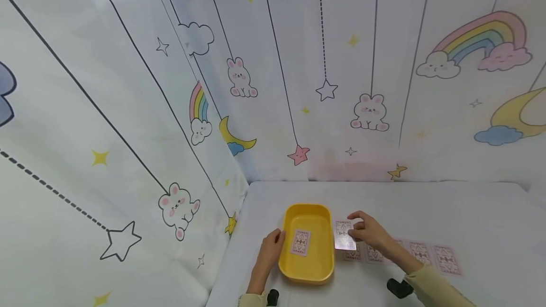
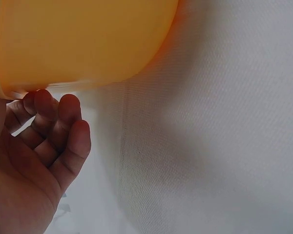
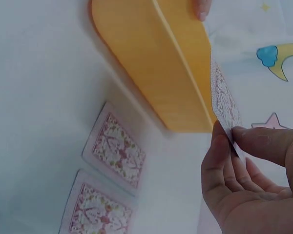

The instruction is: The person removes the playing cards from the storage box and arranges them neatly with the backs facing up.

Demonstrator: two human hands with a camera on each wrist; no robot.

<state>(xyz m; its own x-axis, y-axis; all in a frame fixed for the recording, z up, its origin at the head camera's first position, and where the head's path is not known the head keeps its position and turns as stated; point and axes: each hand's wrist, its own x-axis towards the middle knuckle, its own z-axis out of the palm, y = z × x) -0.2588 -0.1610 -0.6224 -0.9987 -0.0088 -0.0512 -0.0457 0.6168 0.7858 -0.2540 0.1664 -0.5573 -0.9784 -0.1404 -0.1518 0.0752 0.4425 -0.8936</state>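
Head view: a yellow tray sits on a white table, with one card lying patterned side up on its floor, toward the tray's left wall. The left hand grips the tray at its left rim; the left wrist view shows bent fingers against the outer wall. The right hand pinches a second card between thumb and fingers, just beside the tray's right rim, patterned back toward the head camera. Right wrist view: this pinched card is lifted and tilted near the tray wall, seen almost edge-on. To the right of the tray, a row of cards with matching red-patterned backs lies on the table, partly hidden by the right hand and forearm. Nearer the person than the tray, a pale yellow sleeve covers the right arm, a black object beside it. Behind the tray rises a wall covering printed with rabbits, stars, clouds and rainbows.
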